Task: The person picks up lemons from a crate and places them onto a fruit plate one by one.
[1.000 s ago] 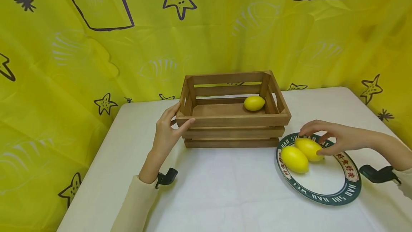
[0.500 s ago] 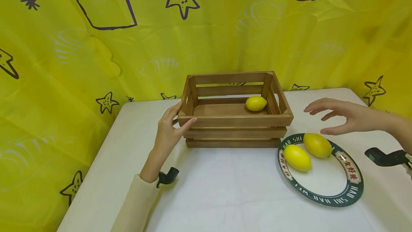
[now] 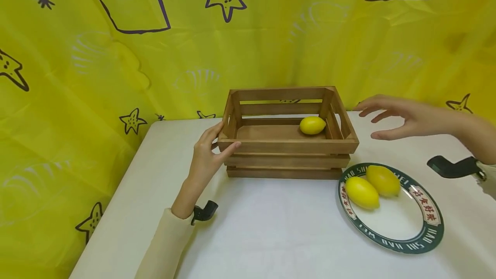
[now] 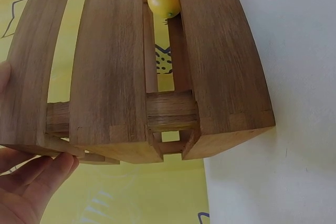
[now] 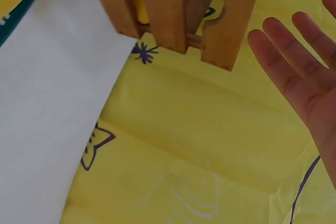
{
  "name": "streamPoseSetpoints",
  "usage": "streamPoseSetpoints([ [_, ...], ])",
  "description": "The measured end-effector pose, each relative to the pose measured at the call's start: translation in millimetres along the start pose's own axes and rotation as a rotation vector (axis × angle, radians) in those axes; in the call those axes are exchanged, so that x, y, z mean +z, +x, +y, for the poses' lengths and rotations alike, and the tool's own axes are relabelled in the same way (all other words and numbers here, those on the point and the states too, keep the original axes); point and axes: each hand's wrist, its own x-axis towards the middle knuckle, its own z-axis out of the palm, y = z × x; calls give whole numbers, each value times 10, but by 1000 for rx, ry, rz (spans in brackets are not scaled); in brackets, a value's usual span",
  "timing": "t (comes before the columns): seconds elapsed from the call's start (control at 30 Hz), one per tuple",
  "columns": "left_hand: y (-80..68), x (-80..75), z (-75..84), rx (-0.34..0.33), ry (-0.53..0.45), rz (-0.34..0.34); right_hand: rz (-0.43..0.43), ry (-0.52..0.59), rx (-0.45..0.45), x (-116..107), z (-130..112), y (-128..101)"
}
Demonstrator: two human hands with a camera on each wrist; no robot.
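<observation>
The left hand (image 3: 205,158) grips the near-left corner of a wooden crate (image 3: 286,145), thumb curled over the front rim. One lemon (image 3: 312,125) lies inside the crate, at the end farthest from that grip. The right hand (image 3: 403,119) hangs in the air beyond the crate's other end, fingers spread and holding nothing. Below it, a plate (image 3: 407,236) on the white desk (image 3: 271,227) carries two lemons (image 3: 372,186), touching.
</observation>
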Motion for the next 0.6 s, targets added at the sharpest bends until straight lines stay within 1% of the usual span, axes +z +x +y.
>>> streamPoseSetpoints([
  [0.1, -7, -9, 0, -1, -1, 3, -7, 27, -6, -26, 4, 132],
  [0.23, -2, -11, -4, 2, -5, -1, 17, 54, 2, -28, 47, 273],
  [0.33, 4, -15, -5, 4, -6, -8, 23, 82, -12, -6, 97, 368],
  [0.47, 8, -18, -11, 1, -2, -11, 4, 129, -45, 26, 157, 511],
  [0.6, 6, -17, -21, 0, 8, -8, -17, 126, -27, 61, 203, 672],
])
